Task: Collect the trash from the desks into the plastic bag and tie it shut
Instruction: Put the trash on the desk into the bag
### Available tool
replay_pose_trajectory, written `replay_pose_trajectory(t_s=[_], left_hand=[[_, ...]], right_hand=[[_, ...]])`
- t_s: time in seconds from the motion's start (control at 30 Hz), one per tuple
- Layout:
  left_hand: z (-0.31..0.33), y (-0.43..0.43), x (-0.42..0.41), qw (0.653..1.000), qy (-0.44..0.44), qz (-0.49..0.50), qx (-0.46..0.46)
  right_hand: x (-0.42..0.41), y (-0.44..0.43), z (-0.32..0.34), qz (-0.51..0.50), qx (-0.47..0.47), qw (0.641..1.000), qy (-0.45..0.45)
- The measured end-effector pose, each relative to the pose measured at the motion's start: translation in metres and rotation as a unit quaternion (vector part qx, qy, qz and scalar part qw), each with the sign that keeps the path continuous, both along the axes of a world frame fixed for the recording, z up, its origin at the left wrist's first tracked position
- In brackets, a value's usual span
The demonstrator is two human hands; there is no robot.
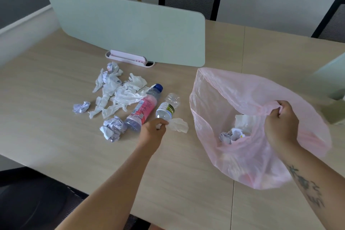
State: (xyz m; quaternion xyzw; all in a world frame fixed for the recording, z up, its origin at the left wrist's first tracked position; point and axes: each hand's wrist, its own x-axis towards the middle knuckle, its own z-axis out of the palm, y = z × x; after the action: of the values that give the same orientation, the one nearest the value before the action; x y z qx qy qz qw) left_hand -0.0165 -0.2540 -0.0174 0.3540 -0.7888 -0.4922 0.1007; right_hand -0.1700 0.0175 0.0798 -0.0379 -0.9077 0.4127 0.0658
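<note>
The fingers [162, 122] of the left hand [152, 132] pinch a white tissue [178, 125], just beside the green-labelled bottle [166, 108] on the surface [56, 136]. The right hand [281, 124] grips the rim of the pink plastic bag [224, 95], which lies open at the right with some paper inside. It seems best to hold the mouth wide and release the tissue only past the rim. The pink-labelled bottle [142, 110] and the paper balls [113, 128] can follow.

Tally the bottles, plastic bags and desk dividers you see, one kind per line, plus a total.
Bottles: 2
Bag: 1
Dividers: 2
Total: 5
</note>
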Motion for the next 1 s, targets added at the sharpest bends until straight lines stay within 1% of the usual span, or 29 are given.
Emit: replay_pose_trajectory(t_s=[0.1,0.23,0.3,0.4,0.53,0.63,0.7,0.77,0.8,0.83,0.87,0.9,0.93,0.97,1.0], left_hand=[[0.025,-0.005,0.015,0.999,0.02,0.012,0.049],[0.062,-0.006,0.031,0.992,0.07,-0.006,0.104],[0.079,-0.003,0.035,0.988,0.084,-0.034,0.121],[0.091,0.008,0.029,0.982,0.07,-0.115,0.133],[0.086,0.028,-0.004,0.97,0.03,-0.212,0.118],[0.082,0.051,-0.044,0.962,0.022,-0.248,0.115],[0.086,0.065,-0.072,0.957,0.049,-0.25,0.139],[0.092,0.077,-0.095,0.937,0.078,-0.285,0.189],[0.095,0.081,-0.103,0.925,0.077,-0.307,0.21],[0.097,0.083,-0.11,0.921,0.072,-0.316,0.217],[0.096,0.084,-0.115,0.927,0.072,-0.305,0.208],[0.092,0.083,-0.117,0.946,0.079,-0.267,0.168],[0.086,0.082,-0.119,0.971,0.083,-0.206,0.087],[0.079,0.082,-0.119,0.989,0.071,-0.131,-0.017],[0.073,0.082,-0.117,0.993,0.05,-0.054,-0.089]], right_hand=[[0.0,-0.002,0.0,0.011,0.006,1.0,-0.002],[-0.01,-0.005,0.009,0.009,0.008,1.0,0.006],[-0.015,-0.005,0.016,0.004,0.004,1.0,0.012],[-0.019,-0.003,0.027,-0.018,-0.018,1.0,0.015],[-0.019,0.002,0.04,-0.062,-0.086,0.994,-0.006],[-0.011,0.005,0.044,-0.05,-0.1,0.994,-0.011],[-0.004,0.008,0.046,-0.038,-0.104,0.994,-0.017],[0.0,0.012,0.047,-0.028,-0.105,0.994,-0.014],[0.002,0.015,0.047,-0.023,-0.11,0.994,-0.012],[0.004,0.017,0.047,-0.016,-0.114,0.993,-0.008],[0.005,0.02,0.046,-0.009,-0.116,0.993,-0.005],[0.006,0.022,0.046,-0.004,-0.117,0.993,-0.001],[0.008,0.024,0.047,0.0,-0.119,0.993,0.003],[0.009,0.026,0.047,0.006,-0.123,0.992,0.009],[0.011,0.027,0.048,0.015,-0.125,0.992,0.014]])
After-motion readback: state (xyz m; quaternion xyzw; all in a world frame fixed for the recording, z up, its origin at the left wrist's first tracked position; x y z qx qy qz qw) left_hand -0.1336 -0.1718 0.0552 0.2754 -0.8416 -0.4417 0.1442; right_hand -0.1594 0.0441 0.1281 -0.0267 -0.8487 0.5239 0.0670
